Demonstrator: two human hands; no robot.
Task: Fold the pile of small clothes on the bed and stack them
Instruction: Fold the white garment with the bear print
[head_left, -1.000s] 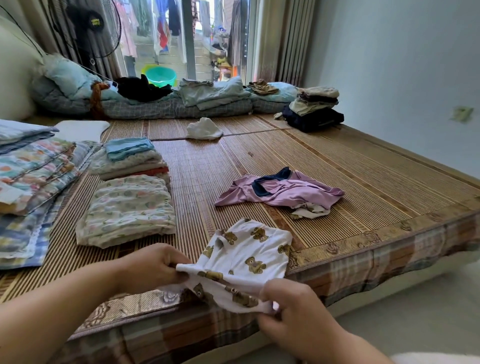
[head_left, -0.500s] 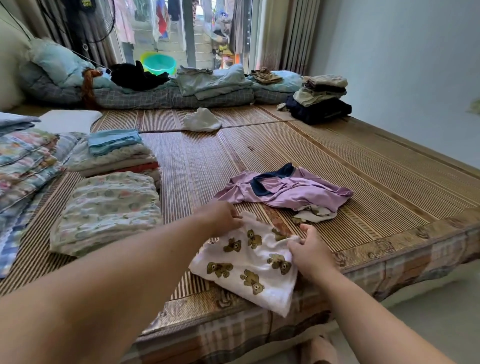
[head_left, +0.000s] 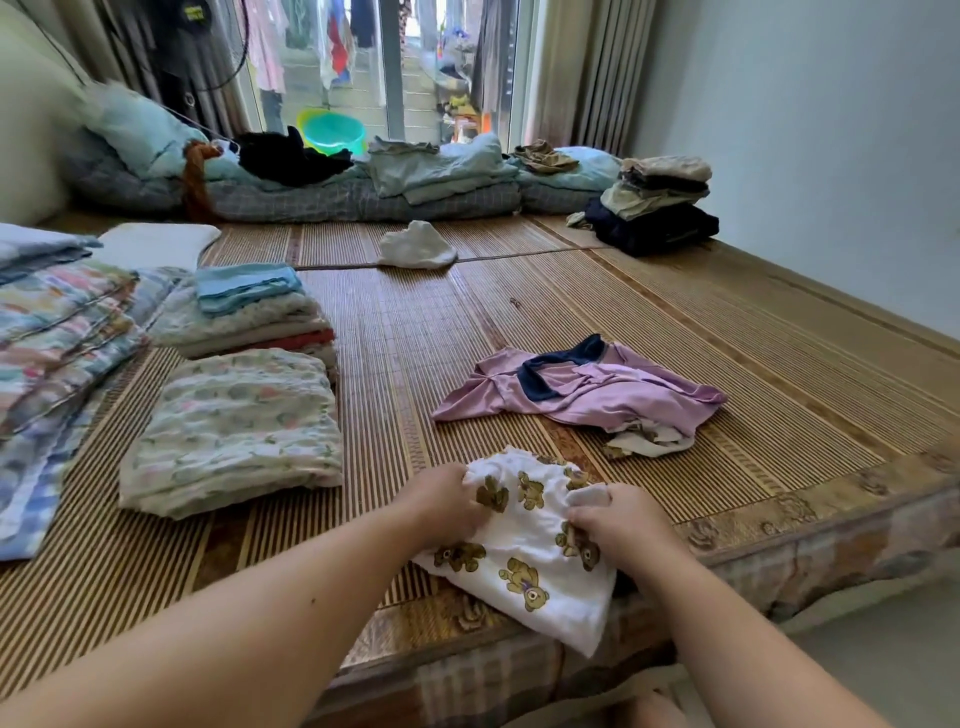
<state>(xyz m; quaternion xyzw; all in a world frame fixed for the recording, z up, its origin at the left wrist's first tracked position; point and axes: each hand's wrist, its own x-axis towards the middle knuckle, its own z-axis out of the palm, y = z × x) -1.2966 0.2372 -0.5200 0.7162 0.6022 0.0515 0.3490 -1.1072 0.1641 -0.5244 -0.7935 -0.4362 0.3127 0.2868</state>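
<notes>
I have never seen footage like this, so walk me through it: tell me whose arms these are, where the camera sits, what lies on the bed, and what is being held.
There is no machine here. The camera is worn on a person's head and looks forward and down, so the two bare arms entering from the bottom are the wearer's own. The left hand and right hand both grip a small white garment with brown bears, lying at the near edge of the woven bed mat. Behind it lies an unfolded purple garment with a dark collar. To the left sit folded stacks: a floral one and a taller one topped with blue cloth. Farther back are a small white cloth and a dark pile.
</notes>
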